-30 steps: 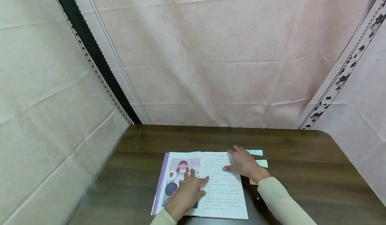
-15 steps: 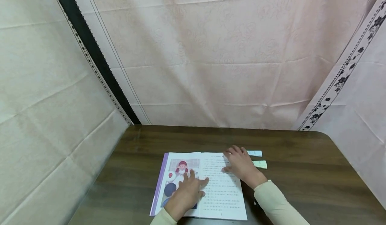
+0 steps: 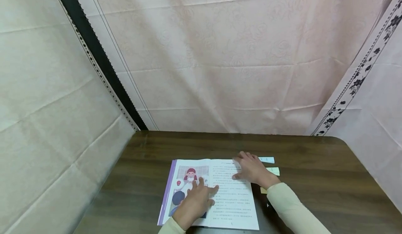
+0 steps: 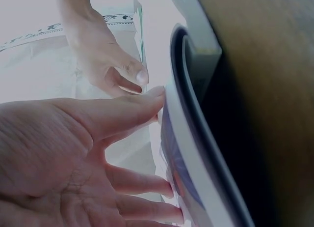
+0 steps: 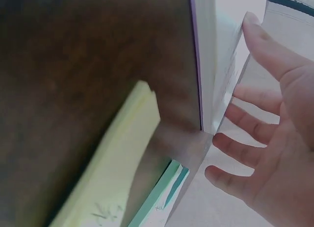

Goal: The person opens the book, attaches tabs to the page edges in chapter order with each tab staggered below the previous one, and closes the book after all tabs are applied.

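"What do you have on the feeds?"

"The white-paged book with a purple cover edge (image 3: 230, 201) lies open on the dark brown wood-grain table (image 3: 317, 178), beneath both hands. I'd judge the step in hand to be steadying the spread and flattening its pages."

"And the hands?"

"As I read it, neither is clenched or grasping anything. The bare left hand (image 3: 195, 201) lies spread over the left page, across a coloured picture of a red-haired figure (image 3: 190, 174); my left wrist view shows its fingertips at the paper. The bare right hand (image 3: 252, 172) is at the far outer corner of the text page, fingers loosely extended, thumb against the print. I can't tell how hard either presses."

"What does the next move call for?"

"A light touch, I think: left hand steady so the book doesn't slide, right fingers gentle on that corner so the paper doesn't crease."

"Any containers?"

"None I can make out. Beyond the book's right side I see a light blue paper strip (image 3: 267, 159), a pale green paper strip (image 3: 273, 171) and a thick yellow paper block (image 5: 120, 156). The yellow one sits apart from the book; its marking is too blurred for me to read."
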A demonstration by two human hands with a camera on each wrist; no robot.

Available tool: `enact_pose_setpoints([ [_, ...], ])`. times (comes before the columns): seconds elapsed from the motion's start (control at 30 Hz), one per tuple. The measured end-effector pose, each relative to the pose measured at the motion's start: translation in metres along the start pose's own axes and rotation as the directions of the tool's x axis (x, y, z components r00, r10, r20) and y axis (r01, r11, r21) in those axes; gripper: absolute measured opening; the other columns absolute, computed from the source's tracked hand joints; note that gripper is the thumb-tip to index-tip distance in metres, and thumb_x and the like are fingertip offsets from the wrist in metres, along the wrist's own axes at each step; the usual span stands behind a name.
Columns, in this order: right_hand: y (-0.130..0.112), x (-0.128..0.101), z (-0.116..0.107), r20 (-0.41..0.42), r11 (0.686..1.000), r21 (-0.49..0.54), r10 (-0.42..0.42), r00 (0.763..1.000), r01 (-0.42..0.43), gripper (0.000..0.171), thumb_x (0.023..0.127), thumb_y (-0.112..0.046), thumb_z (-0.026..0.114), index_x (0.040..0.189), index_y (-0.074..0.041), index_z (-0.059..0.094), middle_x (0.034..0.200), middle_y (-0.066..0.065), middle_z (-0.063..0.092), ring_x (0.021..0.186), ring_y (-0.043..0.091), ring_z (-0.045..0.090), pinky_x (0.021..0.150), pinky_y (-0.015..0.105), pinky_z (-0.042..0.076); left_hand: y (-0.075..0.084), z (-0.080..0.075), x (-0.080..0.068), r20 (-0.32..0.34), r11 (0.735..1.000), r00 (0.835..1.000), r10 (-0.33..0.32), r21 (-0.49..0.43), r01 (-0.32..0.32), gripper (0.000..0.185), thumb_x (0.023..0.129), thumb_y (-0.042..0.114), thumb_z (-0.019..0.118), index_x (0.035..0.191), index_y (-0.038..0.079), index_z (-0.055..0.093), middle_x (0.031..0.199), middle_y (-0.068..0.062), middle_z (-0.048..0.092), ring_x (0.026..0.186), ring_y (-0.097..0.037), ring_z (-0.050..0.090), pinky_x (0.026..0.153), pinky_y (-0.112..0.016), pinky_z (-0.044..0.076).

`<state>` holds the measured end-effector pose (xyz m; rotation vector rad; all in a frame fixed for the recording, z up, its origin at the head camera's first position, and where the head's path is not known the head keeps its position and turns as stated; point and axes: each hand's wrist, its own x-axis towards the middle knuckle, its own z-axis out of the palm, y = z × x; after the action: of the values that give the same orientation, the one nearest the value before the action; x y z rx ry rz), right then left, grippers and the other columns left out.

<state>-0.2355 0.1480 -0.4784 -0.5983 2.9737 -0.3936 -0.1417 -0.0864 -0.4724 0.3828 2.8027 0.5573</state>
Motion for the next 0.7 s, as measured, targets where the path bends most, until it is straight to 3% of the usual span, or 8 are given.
enact_pose_setpoints([
  [0.5,0.0010,0.0066,-0.0059,-0.009,0.994,-0.091,-0.064,0.998,0.063,0.073,0.079,-0.046,0.091,0.139,-0.010,0.070,0.140,0.014,0.068,0.136,0.040,0.055,0.112,0.068,0.039,0.0024,-0.0048,0.0006,-0.011,0.998,1.000,0.029,0.053,-0.028,0.049,0.093,0.020,0.081,0.141,0.026,0.071,0.152,-0.041,0.044,0.136,-0.062,0.046,0.096,-0.072,0.051],
  [0.7,0.0053,0.0094,-0.0024,-0.024,0.999,-0.028,-0.038,0.999,0.037,0.074,0.076,-0.045,0.094,0.137,-0.011,0.071,0.140,0.013,0.067,0.135,0.039,0.057,0.110,0.067,0.041,0.0016,-0.0046,0.0001,-0.007,0.999,0.999,0.036,0.024,-0.036,0.050,0.093,0.019,0.081,0.142,0.024,0.070,0.152,-0.043,0.043,0.137,-0.064,0.044,0.099,-0.074,0.048],
])
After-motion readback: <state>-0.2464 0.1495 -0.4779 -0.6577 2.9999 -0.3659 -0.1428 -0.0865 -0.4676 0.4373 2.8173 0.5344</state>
